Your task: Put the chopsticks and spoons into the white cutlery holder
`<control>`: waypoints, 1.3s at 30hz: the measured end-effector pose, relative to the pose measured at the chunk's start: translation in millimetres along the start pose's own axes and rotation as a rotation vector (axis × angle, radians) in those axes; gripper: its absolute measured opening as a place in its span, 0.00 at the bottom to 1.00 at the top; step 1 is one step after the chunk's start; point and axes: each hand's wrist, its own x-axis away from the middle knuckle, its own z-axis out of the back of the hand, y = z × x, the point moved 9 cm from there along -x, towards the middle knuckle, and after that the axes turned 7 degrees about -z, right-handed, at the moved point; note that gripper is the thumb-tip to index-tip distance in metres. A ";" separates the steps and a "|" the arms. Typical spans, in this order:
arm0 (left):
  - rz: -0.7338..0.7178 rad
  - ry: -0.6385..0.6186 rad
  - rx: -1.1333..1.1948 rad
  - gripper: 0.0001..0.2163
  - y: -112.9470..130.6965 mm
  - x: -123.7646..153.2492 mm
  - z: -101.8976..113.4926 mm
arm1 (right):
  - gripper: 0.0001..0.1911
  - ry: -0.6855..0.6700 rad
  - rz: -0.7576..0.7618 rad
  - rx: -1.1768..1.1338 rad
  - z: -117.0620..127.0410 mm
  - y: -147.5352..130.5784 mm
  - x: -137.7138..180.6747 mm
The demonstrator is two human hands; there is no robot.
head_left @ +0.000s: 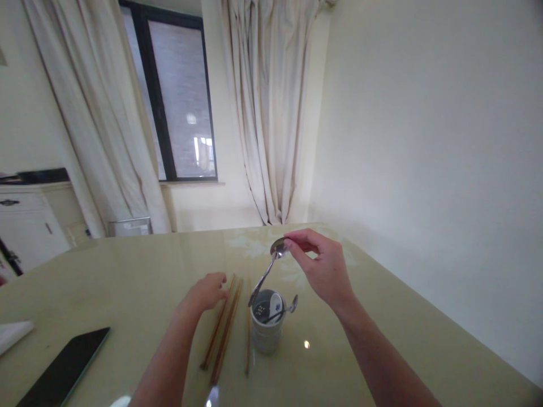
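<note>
My right hand point(324, 265) pinches a metal spoon point(263, 282) by its bowl. The handle slants down to the left, its end by the rim of a grey cup point(266, 337). Inside the cup stand a white spoon with a blue mark point(275, 304) and a small metal spoon point(292, 306) that leans out to the right. Left of the cup, my left hand point(207, 291) hovers beside the chopsticks point(227, 333), thumb and fingers slightly curled and apart, with nothing visible between them. A single chopstick point(248, 345) lies close along the cup's left side.
A black phone-like slab point(68, 364) and a white object point(14, 333) lie at the left of the glossy table point(139, 277). A shiny metal piece point(212, 395) shows at the bottom edge. Behind are a curtained window point(182, 102) and a white cabinet point(31, 223); a wall borders the right.
</note>
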 end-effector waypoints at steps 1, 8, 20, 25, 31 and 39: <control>-0.060 0.044 0.031 0.10 14.8 3.5 13.7 | 0.07 0.000 0.000 0.005 -2.1 -0.3 0.8; -0.689 0.067 0.684 0.15 162.1 63.7 63.7 | 0.05 -0.057 0.013 -0.011 -29.9 -4.6 12.9; 0.004 0.204 0.078 0.11 17.2 -1.9 18.1 | 0.19 -0.520 -0.204 0.813 -23.2 23.8 28.9; 0.132 0.194 -0.099 0.08 -29.8 -4.6 -2.3 | 0.10 -0.629 -0.186 0.915 -43.9 32.4 42.0; 0.103 0.161 -0.173 0.11 -38.9 -11.7 -22.8 | 0.06 -0.603 -0.151 0.940 -42.2 26.0 39.8; 0.039 0.177 -0.145 0.15 -31.9 -12.0 -27.7 | 0.01 -0.258 0.006 0.732 2.8 -9.3 13.4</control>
